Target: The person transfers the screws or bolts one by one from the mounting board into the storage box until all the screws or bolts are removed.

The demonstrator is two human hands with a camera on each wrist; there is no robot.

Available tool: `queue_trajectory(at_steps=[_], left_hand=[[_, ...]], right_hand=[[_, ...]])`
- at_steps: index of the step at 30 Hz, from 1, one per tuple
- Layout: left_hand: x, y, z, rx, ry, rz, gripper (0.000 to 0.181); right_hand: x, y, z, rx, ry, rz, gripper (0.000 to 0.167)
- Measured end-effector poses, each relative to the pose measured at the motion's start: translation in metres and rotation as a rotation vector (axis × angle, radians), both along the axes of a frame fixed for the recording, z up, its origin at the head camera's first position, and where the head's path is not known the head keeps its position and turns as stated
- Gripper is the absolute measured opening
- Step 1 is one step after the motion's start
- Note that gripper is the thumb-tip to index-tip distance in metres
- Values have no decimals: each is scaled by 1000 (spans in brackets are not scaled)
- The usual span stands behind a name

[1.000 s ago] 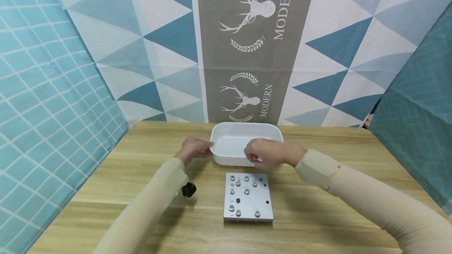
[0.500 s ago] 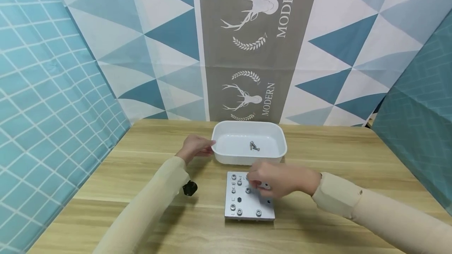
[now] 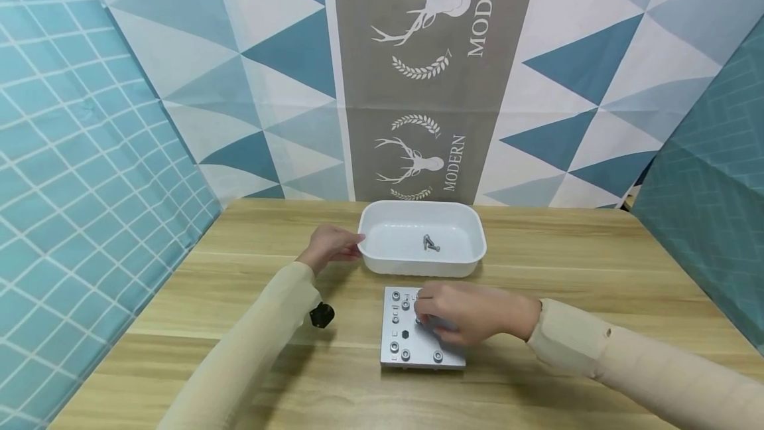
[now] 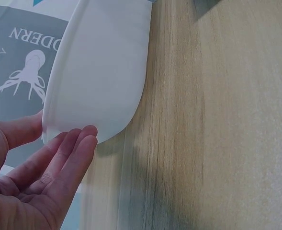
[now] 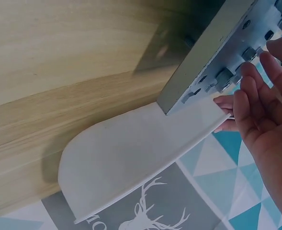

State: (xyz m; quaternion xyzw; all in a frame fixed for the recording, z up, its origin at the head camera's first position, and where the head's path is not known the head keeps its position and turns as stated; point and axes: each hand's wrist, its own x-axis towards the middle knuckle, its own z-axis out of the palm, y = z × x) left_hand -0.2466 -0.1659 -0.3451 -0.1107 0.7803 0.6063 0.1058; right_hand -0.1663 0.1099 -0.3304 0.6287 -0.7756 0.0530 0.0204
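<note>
A white plastic tray (image 3: 382, 264) stands at the back of the table, with a few loose metal screws (image 3: 431, 244) lying in it. My left hand (image 3: 330, 244) pinches its left end, the thumb at the rim and the fingers against the outer wall, as the left wrist view shows. In front of the tray lies a silver metal plate (image 3: 390, 344) with several socket-head screws standing in it. Over its right half my right hand (image 3: 459, 310) is lowered, fingers curled. In the right wrist view the thumb and index fingertips close at a socket-head screw (image 5: 250, 53).
Near the left sleeve lies a small black object (image 3: 322, 315) whose kind cannot be made out. Patterned cloth (image 3: 268, 52) hangs behind the wooden table (image 3: 286, 390). Blue tiled-pattern cloth (image 3: 89, 151) borders its left side.
My right hand has moved from over the tray to the plate, and screws now show in the tray. The left hand stays at the tray's left end.
</note>
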Motion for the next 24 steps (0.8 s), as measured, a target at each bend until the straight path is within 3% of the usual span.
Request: queue_trajectory(at_steps=[9, 24], left_hand=[[0, 1, 1, -11, -9, -3, 36], [-3, 0, -2, 16, -10, 21, 36]], right_hand=[[-5, -12, -1, -11, 1, 11, 14], [-8, -27, 1, 77, -30, 43, 15]])
